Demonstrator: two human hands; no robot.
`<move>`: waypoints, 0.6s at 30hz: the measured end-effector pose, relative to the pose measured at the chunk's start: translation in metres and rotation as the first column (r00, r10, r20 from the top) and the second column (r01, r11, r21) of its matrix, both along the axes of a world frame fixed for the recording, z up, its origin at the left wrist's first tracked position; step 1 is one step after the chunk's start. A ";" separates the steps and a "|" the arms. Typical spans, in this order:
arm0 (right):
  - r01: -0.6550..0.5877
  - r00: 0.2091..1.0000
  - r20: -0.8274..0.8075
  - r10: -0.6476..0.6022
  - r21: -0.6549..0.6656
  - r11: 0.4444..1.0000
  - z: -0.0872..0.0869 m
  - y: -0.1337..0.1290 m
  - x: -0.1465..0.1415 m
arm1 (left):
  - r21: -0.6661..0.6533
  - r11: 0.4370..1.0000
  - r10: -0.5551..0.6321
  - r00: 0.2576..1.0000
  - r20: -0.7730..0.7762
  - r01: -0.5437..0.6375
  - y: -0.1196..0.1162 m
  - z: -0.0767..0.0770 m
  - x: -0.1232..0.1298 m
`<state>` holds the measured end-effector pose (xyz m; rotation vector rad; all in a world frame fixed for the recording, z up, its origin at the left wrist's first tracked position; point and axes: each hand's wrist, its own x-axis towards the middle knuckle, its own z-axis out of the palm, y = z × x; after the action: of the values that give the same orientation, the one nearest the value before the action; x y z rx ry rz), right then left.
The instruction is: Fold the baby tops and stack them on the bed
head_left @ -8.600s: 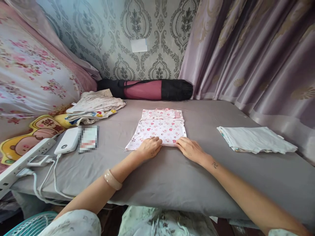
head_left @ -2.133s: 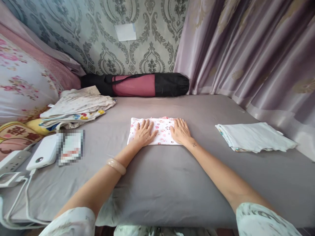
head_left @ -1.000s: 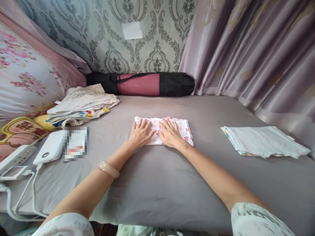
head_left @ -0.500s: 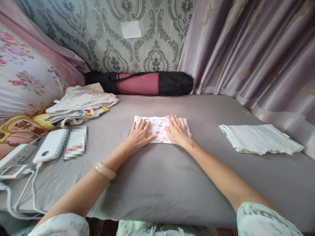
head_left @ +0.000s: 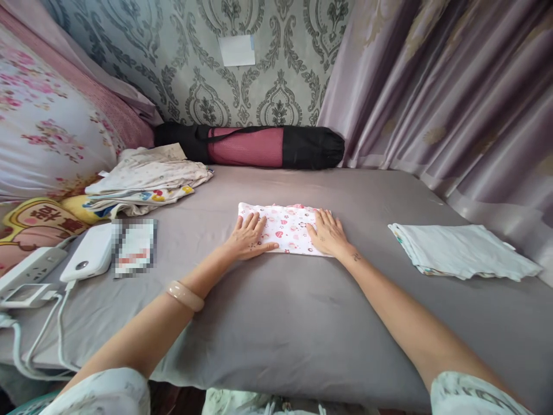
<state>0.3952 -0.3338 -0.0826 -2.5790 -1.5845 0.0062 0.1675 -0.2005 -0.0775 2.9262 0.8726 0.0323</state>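
A folded white cloth [head_left: 287, 227] with pink and red hearts and flowers lies flat on the grey bed sheet [head_left: 276, 323], in the middle of the head view. My left hand [head_left: 249, 237] rests palm down on its left end, fingers spread. On the right end lies my right hand [head_left: 328, 231], also flat, with its fingers stretched away from me. Neither hand grips the cloth. The cloth's covered ends are hidden under my palms. A bangle [head_left: 185, 295] circles my left wrist.
At right lies a folded pale garment [head_left: 466, 251]. Several clothes [head_left: 147, 173] are piled at left, near a floral pillow [head_left: 52, 127]. A power bank [head_left: 91, 252], power strip [head_left: 32, 271], cables and a blurred packet [head_left: 135, 248] sit front left. A black-and-pink rolled bag [head_left: 246, 147] lies along the wall.
My right hand has slid to the right over the cloth, uncovering more of its pattern. My left hand stays at the left end. The view has shifted slightly.
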 end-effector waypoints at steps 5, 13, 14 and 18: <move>-0.128 0.991 0.054 0.124 0.087 0.988 0.015 0.015 -0.028 | 0.115 0.993 0.023 0.992 0.127 -0.038 -0.001 0.010 0.025; -0.238 0.971 -0.006 0.240 0.100 0.966 -0.003 0.038 -0.052 | 0.167 0.986 -0.038 0.994 0.098 0.021 -0.007 -0.013 0.057; -0.233 0.972 -0.011 0.236 0.100 0.967 -0.006 0.038 -0.051 | 0.169 0.985 -0.034 0.995 0.095 0.017 -0.008 -0.015 0.057; -0.234 0.971 -0.016 0.237 0.100 0.967 -0.006 0.038 -0.050 | 0.164 0.986 -0.025 0.997 0.075 0.012 -0.008 -0.014 0.057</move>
<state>0.3451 -0.2954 -0.0885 -2.2948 -1.8231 -0.0139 0.2244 -0.2080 -0.0911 3.0595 0.8702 0.2237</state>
